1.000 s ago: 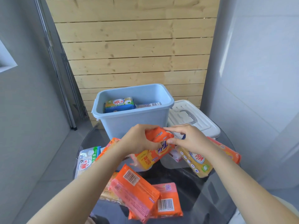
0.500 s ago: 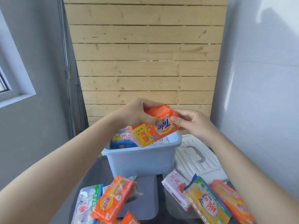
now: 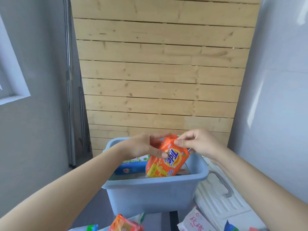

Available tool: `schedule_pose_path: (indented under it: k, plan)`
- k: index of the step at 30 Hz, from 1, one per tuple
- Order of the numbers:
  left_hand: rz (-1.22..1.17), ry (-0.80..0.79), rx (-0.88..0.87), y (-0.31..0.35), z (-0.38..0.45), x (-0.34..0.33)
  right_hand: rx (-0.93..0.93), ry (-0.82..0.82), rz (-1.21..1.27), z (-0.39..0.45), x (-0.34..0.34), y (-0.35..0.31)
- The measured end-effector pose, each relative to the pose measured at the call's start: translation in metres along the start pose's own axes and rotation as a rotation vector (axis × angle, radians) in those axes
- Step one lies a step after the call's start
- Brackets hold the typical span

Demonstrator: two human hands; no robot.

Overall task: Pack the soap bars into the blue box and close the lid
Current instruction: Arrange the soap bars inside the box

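An orange Tide soap pack [image 3: 168, 161] hangs upright, its lower end inside the open blue box [image 3: 150, 195]. My left hand [image 3: 143, 145] grips the pack's upper left side. At the pack's top right corner my right hand [image 3: 196, 142] pinches the wrapper. A blue and green soap pack [image 3: 131, 166] lies inside the box at the left. The white lid [image 3: 216, 197] with a grey handle lies flat to the right of the box.
Loose soap packs lie at the bottom edge: an orange one [image 3: 125, 224], a white and pink one [image 3: 196, 221], and a green and white one [image 3: 88, 228]. A wooden slat wall [image 3: 160, 72] stands behind the box, with grey walls on both sides.
Both hands have lowered the Tide pack from above the box rim into the box and tipped it upright. The camera has tilted up, so most table packs have left view.
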State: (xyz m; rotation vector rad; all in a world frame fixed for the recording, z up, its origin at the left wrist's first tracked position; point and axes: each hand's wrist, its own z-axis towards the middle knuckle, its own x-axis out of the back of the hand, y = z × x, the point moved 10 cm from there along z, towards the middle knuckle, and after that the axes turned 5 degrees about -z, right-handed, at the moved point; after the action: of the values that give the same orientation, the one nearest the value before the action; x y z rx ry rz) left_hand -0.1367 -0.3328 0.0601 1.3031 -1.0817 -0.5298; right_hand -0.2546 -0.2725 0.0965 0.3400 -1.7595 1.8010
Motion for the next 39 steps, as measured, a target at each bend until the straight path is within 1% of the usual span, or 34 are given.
schedule_pose_path:
  k: [6,11,14,18,20,24,28,34,36,39]
  plan:
    - [-0.016,-0.148,0.034,-0.018,0.004,-0.004,-0.024,-0.095,0.042,0.002,-0.025,0.003]
    - [0.043,-0.191,0.118,-0.032,0.011,-0.016,-0.128,-0.191,-0.067,-0.003,-0.034,0.022]
    - [0.043,-0.167,0.129,-0.034,0.016,-0.025,-0.198,-0.263,-0.151,-0.007,-0.035,0.034]
    - [0.090,-0.050,0.094,-0.031,0.017,-0.017,-0.166,-0.318,-0.500,-0.006,-0.027,0.038]
    - [0.114,-0.018,0.091,-0.032,0.014,-0.012,-0.144,-0.337,-0.587,-0.004,-0.026,0.037]
    - [0.129,-0.028,0.170,-0.044,0.005,-0.013,-0.131,-0.395,-0.498,-0.004,-0.039,0.033]
    - [0.156,-0.122,0.272,-0.050,-0.003,-0.025,-0.158,-0.492,-0.585,-0.005,-0.060,0.040]
    - [0.179,-0.169,0.502,-0.068,-0.012,-0.040,-0.396,-0.714,-0.552,-0.011,-0.082,0.062]
    - [0.179,-0.190,0.544,-0.073,-0.013,-0.041,-0.469,-0.730,-0.507,-0.011,-0.087,0.071]
    - [0.150,-0.212,0.580,-0.083,-0.012,-0.041,-0.523,-0.725,-0.457,-0.010,-0.088,0.078]
